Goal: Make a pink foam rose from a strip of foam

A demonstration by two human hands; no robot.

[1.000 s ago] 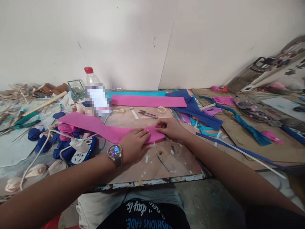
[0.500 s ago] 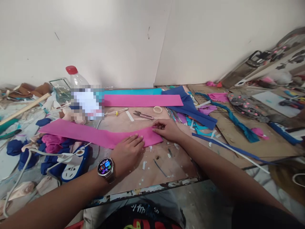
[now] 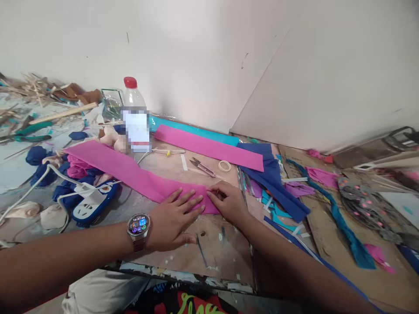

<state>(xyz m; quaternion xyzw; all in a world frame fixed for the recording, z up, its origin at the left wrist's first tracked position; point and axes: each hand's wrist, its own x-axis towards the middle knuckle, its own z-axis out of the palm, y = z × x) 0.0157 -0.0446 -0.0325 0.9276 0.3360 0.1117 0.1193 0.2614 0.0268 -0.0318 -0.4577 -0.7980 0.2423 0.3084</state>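
A long pink strip (image 3: 127, 168), paper or thin cloth, stretches from the left of the table to both my hands. Spread fingers of my left hand (image 3: 175, 220) press flat on the strip near its right end; a smartwatch (image 3: 139, 224) is on that wrist. My right hand (image 3: 229, 200) pinches the strip close to that end, with the fingertips partly hidden. Beyond the hands lie small thread snips (image 3: 203, 168) and a cream ring, perhaps a tape roll (image 3: 224, 165). Further back rests a second pink strip (image 3: 209, 148), partly over a dark blue piece (image 3: 278, 187).
At left, a power strip (image 3: 94, 203) with white cables sits among crumpled blue and pink bundles. A red-capped bottle (image 3: 132, 93) and a lit phone (image 3: 137, 131) stand at the back. Cardboard (image 3: 327, 231) with a teal twisted strip (image 3: 340, 222) covers the right side. Green-handled pliers (image 3: 32, 131) lie far left.
The view has tilted and shifted. My left hand's fingers have spread wider and its thumb now sticks out. My right hand still pinches near the strip's right end.
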